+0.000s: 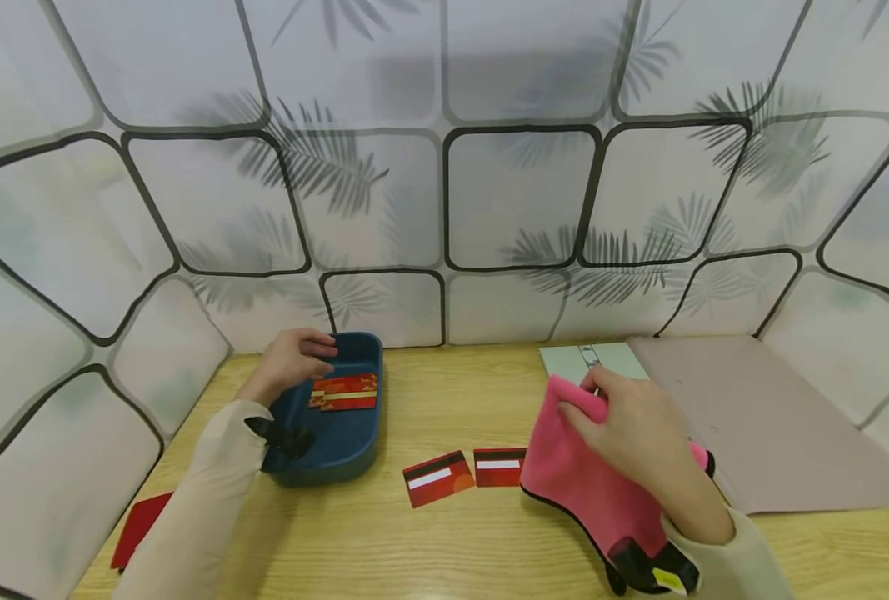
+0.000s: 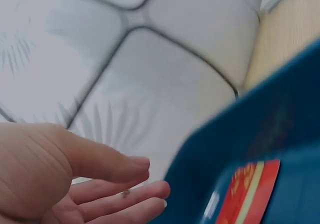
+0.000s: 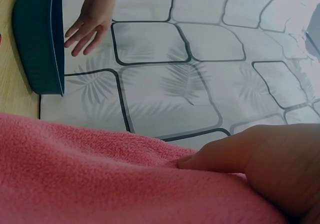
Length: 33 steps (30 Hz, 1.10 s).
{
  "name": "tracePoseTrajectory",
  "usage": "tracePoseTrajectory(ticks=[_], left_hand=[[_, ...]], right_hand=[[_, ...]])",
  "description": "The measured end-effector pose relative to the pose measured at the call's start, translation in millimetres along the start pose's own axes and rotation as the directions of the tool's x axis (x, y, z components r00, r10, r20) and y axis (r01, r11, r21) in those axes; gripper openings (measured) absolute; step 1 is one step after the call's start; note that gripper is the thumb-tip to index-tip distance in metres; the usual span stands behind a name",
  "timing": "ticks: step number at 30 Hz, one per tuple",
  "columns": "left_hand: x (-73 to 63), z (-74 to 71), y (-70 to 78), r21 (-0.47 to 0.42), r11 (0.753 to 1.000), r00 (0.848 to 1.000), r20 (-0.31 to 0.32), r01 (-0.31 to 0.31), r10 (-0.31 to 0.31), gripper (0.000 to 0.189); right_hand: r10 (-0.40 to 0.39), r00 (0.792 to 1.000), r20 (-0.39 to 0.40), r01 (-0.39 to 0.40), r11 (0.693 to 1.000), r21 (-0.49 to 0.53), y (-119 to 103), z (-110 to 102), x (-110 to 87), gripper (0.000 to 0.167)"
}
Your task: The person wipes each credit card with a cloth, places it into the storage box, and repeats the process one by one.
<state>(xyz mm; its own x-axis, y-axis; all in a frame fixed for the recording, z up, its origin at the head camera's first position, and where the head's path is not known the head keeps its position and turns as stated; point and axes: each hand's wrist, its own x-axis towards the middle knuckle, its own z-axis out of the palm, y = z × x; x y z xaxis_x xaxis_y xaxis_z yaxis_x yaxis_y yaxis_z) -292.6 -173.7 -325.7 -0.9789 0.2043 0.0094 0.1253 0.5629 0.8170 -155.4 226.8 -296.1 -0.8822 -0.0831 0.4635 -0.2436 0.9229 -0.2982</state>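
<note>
My right hand [image 1: 631, 425] pinches the top of a pink fleecy cloth [image 1: 575, 467] with a black edge, thumb in front. The cloth hangs down over the table, and in the right wrist view its fuzzy face [image 3: 90, 169] fills the bottom. Over the far left side of a dark blue tray [image 1: 369, 433], my left hand [image 1: 294, 362] hovers with loosely extended fingers, nothing in them. Inside that tray lie red-and-gold packets [image 1: 350, 392]. A red card [image 1: 437, 478] with a white strip lies on the table; a second such card [image 1: 498, 467] is partly covered by the cloth.
A pale green booklet [image 1: 556, 360] lies behind the right hand, beside a large greyish-pink sheet [image 1: 804, 442]. At the left, a red flat item [image 1: 138, 525] is partly hidden by the sleeve. Patterned white curtain [image 1: 519, 200] encloses the back and sides of the wooden table.
</note>
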Motion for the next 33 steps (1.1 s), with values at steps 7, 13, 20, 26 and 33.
tracePoseTrajectory(ticks=[7,13,20,26,33], left_hand=[[-25.4,12.3,18.2,-0.075,0.986,0.987,0.052,-0.145,0.15,0.041],[-51.3,34.9,23.1,-0.084,0.982,0.985,-0.044,-0.17,0.167,0.03],[-75.4,69.9,22.4,-0.132,0.952,0.951,0.107,-0.275,0.289,0.029],[-86.5,102.1,17.6,-0.046,0.939,0.908,0.242,-0.341,0.342,0.028],[-89.6,125.8,11.9,0.112,0.924,0.904,0.277,-0.366,0.325,0.042]], right_hand=[[0.0,1.0,0.002,0.0,1.0,0.011,0,-1,0.1,0.02],[0.014,1.0,0.007,-0.014,0.999,0.03,-1,-4,0.3,0.018],[0.009,1.0,0.001,-0.009,1.0,0.018,-1,-4,-1.3,0.019],[-0.006,1.0,-0.009,0.006,1.0,-0.002,0,-2,-2.0,0.02],[-0.049,0.995,-0.082,0.051,0.999,0.016,-1,0,-2.7,0.018]])
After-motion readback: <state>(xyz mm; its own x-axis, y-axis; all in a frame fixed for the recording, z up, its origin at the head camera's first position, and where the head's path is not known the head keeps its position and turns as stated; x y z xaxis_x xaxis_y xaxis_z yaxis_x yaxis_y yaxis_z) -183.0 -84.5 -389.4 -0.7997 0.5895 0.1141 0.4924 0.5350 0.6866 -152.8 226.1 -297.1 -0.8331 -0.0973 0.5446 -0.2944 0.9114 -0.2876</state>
